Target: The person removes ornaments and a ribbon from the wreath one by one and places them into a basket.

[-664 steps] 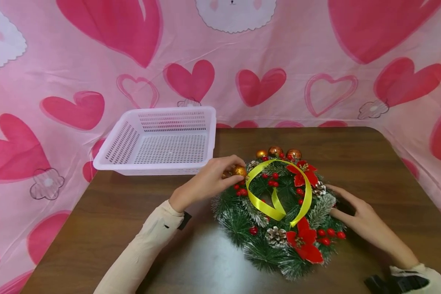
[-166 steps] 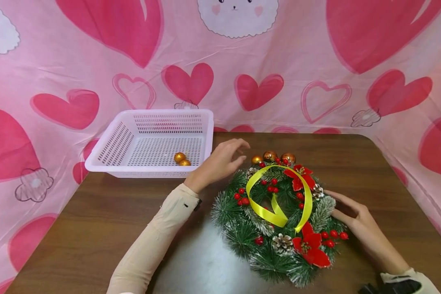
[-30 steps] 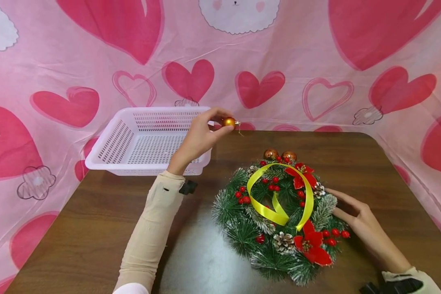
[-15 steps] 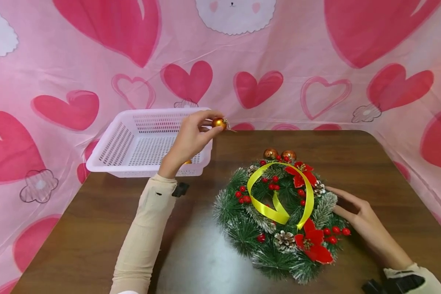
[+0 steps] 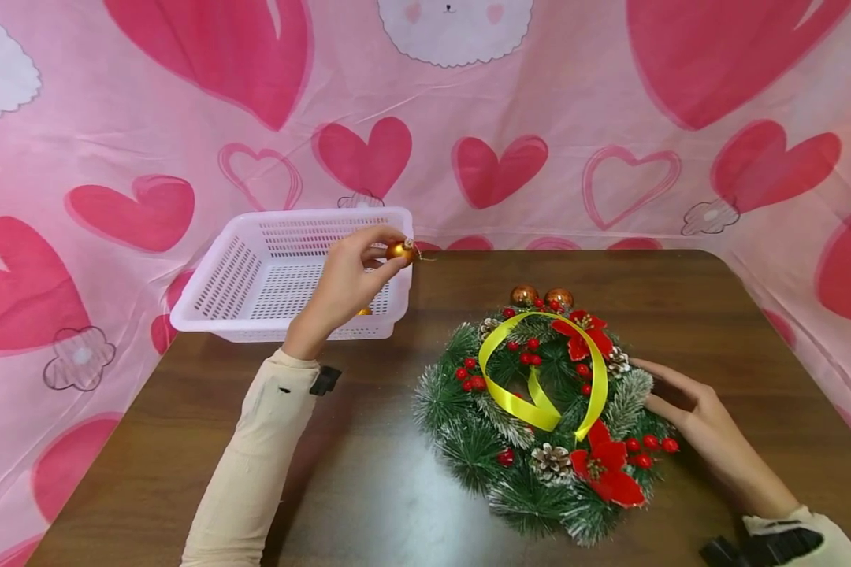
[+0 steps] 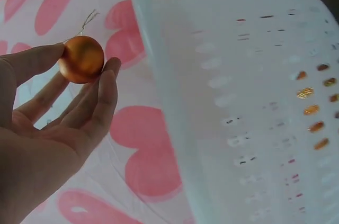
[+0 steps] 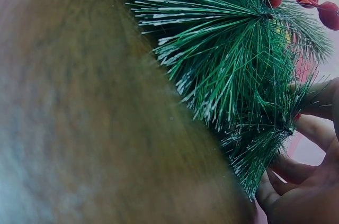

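My left hand (image 5: 340, 282) pinches a small shiny gold Christmas ball (image 5: 400, 252) between thumb and fingers, over the right end of the white plastic basket (image 5: 241, 324). In the left wrist view a thin hanging loop (image 6: 89, 18) sticks up from the ball. On the table lies a green Christmas wreath (image 5: 468, 449) with red poinsettias, berries, pine cones and a yellow ribbon (image 5: 514, 405). My right hand (image 5: 705, 425) holds the wreath's right edge, its fingertips partly hidden by the needles. Two copper-coloured balls (image 5: 524, 296) sit at the wreath's far edge.
Inside the basket a bit of a gold ball (image 5: 364, 312) shows past my left wrist, and gold glints through the basket's slots in the left wrist view. Behind the brown wooden table (image 5: 369, 472) hangs a pink cloth (image 5: 425, 94) with hearts.
Two glittery gold balls have gone from the wreath's left into the basket. My left hand has since taken the smooth gold ball from the wreath's top and carried it left. The right hand stays.
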The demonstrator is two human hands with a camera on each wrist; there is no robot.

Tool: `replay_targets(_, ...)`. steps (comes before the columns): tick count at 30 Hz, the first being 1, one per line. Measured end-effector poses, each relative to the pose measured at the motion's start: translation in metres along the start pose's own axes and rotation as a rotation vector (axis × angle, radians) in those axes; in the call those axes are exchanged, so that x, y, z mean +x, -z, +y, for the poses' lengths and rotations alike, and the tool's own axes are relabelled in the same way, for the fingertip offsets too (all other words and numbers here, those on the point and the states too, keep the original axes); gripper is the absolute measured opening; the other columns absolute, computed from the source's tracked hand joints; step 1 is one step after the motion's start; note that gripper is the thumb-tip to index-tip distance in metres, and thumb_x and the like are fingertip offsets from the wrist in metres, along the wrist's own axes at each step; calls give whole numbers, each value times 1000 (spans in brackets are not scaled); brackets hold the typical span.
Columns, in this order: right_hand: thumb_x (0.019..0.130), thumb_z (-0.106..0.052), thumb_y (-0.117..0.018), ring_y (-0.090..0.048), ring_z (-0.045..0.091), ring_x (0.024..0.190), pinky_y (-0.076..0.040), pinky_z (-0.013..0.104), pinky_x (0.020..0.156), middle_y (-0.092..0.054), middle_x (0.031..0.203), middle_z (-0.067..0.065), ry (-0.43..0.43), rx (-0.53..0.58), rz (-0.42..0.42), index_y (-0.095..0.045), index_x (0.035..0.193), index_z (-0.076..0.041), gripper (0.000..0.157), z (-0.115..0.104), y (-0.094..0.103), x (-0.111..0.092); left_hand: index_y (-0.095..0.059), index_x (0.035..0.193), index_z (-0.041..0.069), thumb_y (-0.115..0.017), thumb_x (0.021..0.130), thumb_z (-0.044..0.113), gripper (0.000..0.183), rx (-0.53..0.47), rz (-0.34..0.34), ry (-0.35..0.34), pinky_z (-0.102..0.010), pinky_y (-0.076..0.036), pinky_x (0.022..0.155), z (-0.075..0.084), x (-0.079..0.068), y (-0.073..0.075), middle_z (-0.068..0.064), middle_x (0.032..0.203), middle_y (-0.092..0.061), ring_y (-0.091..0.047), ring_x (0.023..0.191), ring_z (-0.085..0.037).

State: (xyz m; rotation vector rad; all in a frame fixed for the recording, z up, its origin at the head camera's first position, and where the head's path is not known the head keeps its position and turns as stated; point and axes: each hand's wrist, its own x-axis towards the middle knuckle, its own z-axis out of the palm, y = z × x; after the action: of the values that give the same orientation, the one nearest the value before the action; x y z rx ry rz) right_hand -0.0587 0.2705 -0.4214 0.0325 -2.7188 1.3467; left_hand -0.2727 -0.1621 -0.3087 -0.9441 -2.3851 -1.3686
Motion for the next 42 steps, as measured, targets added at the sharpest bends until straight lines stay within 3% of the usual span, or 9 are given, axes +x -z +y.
replay_targets(8, 100, -16, -60, -40, -14, 122, -35, 4, 88, -52, 146, -3, 12, 18, -2, -52, 146, -15, 46, -1, -1, -1, -72, 112, 9, -75, 90, 18, 23, 74, 31, 11, -38, -57, 74, -11, -11, 3, -3, 104, -72, -68, 95, -17)
replay_targets(18, 100, -17, -60, -40, -14, 122, -34, 4, 87, -52, 146, -4, 13, 5, -2, -52, 146, -17, 47, 0, 0, 1, -70, 115, 8, -75, 90, 14, 26, 49, 48, 58, -41, -58, 83, -13, -11, 16, -7, 109, -72, -69, 100, -21)
replay_targets(23, 100, -16, -60, -39, -14, 122, -34, 4, 87, -52, 146, -4, 7, 10, -1, -51, 146, -17, 47, 0, 0, 0, -68, 118, 7, -74, 90, 12, 28, 68, 22, 55, -37, -58, 85, -19, -10, 18, -9, 111, -72, -70, 99, -22)
replay_targets(29, 100, -18, -60, -38, -14, 123, -33, 4, 86, -51, 147, -6, -2, -2, -1, -51, 147, -19, 48, 0, 0, -1, -68, 117, 6, -73, 90, 11, 28, 94, -6, 63, -41, -58, 86, -25, -9, 19, -10, 111, -72, -71, 97, -24)
replay_targets(37, 100, -16, -59, -39, -14, 122, -34, 4, 87, -51, 146, -6, 5, 19, -1, -51, 147, -18, 47, 0, -1, -1, -67, 113, 5, -75, 89, 12, 26, 131, -14, 138, -43, -58, 85, -35, -10, 18, -11, 113, -70, -72, 95, -29)
replay_targets(42, 100, -16, -59, -40, -14, 122, -35, 4, 88, -52, 145, -6, 6, 25, 4, -52, 146, -17, 47, -1, -1, -1, -67, 112, 6, -74, 90, 14, 25, 172, -37, 147, -44, -58, 84, -45, -10, 16, -11, 111, -70, -70, 95, -28)
